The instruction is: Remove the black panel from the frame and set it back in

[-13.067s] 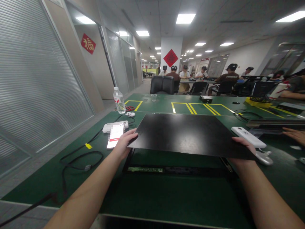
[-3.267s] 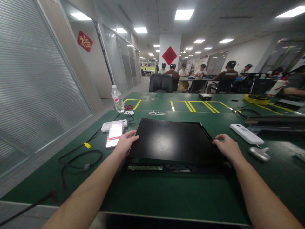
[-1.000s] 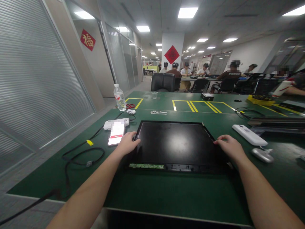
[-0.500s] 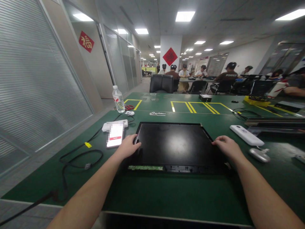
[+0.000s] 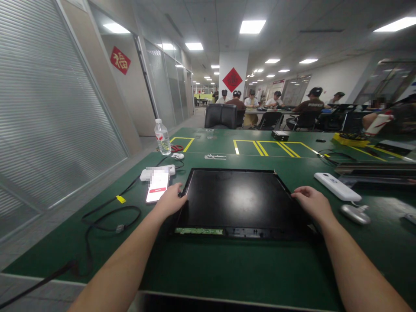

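A flat black display panel [image 5: 234, 197] lies on the green table in front of me. Along its near edge runs a strip with a green circuit board [image 5: 199, 231]. My left hand [image 5: 170, 200] is at the panel's left edge, with the thumb against the rim and the other fingers partly hidden. At the right edge, my right hand [image 5: 312, 203] pinches the rim between thumb and fingers. A lit smartphone [image 5: 158, 185] rests just left of my left hand, leaning on a white device.
A water bottle [image 5: 162, 138] and red scissors [image 5: 176, 148] stand at the back left. Black cable [image 5: 112, 208] loops along the left side. To the right lie a white power bank [image 5: 337, 186] and a silver mouse-like object [image 5: 355, 214]. People sit at farther tables.
Both hands have shifted slightly outward along the panel's sides, the left one to the left and the right one a little to the right. The panel stays in place.
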A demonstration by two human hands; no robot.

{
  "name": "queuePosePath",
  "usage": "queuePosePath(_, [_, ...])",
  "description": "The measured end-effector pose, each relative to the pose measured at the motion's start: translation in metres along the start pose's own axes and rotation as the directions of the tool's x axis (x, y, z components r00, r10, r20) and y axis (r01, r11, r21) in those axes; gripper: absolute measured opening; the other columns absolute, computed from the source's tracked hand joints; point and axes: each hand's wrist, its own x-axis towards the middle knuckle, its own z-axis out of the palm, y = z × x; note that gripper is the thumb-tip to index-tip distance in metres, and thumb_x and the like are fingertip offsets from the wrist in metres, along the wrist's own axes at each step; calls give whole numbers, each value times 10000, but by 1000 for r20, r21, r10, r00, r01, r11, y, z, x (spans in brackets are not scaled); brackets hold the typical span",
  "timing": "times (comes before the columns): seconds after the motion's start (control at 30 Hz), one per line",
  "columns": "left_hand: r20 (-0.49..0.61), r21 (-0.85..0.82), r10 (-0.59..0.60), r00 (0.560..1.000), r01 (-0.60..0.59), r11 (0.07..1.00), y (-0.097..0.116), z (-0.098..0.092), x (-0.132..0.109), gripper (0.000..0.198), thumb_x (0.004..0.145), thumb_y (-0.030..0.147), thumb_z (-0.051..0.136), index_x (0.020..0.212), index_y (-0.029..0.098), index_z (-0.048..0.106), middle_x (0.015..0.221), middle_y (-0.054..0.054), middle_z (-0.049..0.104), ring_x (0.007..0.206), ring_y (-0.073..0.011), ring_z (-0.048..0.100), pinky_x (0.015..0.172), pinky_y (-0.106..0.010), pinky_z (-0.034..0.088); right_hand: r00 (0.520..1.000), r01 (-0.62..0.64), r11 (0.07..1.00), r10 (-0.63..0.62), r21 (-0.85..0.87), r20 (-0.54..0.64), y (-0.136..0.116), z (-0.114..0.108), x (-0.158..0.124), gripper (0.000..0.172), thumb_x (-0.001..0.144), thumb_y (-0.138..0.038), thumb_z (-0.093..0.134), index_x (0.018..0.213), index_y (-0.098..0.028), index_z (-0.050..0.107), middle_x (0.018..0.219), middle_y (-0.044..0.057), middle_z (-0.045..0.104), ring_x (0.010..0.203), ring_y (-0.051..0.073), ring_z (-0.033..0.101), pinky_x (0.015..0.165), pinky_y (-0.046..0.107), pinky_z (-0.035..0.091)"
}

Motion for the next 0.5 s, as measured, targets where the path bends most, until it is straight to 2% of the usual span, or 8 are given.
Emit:
queuePosePath(0.07, [-2,40,6,1000,-6,999,-4,0,2,511,854,295,624,1307,59,609,1192,-209,702,933,-287,711,783,-337,527,1000,7,1000,-7,-27,-20,4,-1,3,171,712,-353,632,821,-242,702,873,55,747,815,239,666,699,340,459])
queuePosePath(0.17, [-24,113,39,999,-36,993,-7,0,4,304,842,302,631,1061,109,715,1079,-186,721,919,-296,696,797,-344,514,1000,9,997,-9,-72,0,11,2,6,174,692,-314,646,837,-239,707,891,58,756,790,231,670,678,331,458])
queuePosePath(0.27, [-26,170,60,998,-55,984,-7,-2,3,129,811,257,636,837,164,720,949,-148,710,864,-289,680,765,-338,505,999,17,996,-13,-92,43,14,5,7,188,684,-286,660,859,-237,707,901,49,761,795,221,679,674,314,460])
queuePosePath(0.5, [-15,220,87,996,-81,972,-4,-3,1,98,798,183,595,767,174,687,904,-139,667,825,-278,661,740,-334,502,996,38,993,-28,-116,85,14,8,6,243,699,-200,629,923,-231,717,937,42,758,825,212,685,688,306,462])
